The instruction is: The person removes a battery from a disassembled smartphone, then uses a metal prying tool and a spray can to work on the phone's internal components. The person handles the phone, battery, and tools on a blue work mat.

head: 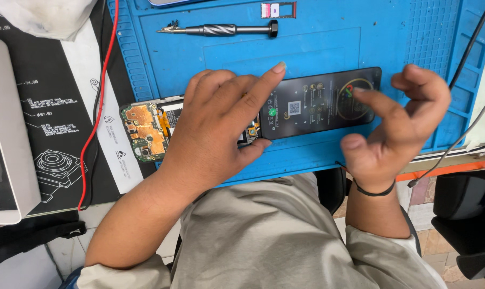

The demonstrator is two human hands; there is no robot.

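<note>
Blue mat [328, 43], fingers [258, 88] spread on phone [307, 104]

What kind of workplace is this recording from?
Most likely a phone repair bench: a blue repair mat, an opened phone with its circuit board exposed under the left hand, and a precision screwdriver lying above.

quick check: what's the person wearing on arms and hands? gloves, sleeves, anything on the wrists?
No gloves: both hands are bare. The left hand has nothing on its wrist or forearm. The right hand has a thin black band around the wrist. Light beige sleeves are pushed up, leaving both forearms uncovered. No rings or watch are visible.
</note>
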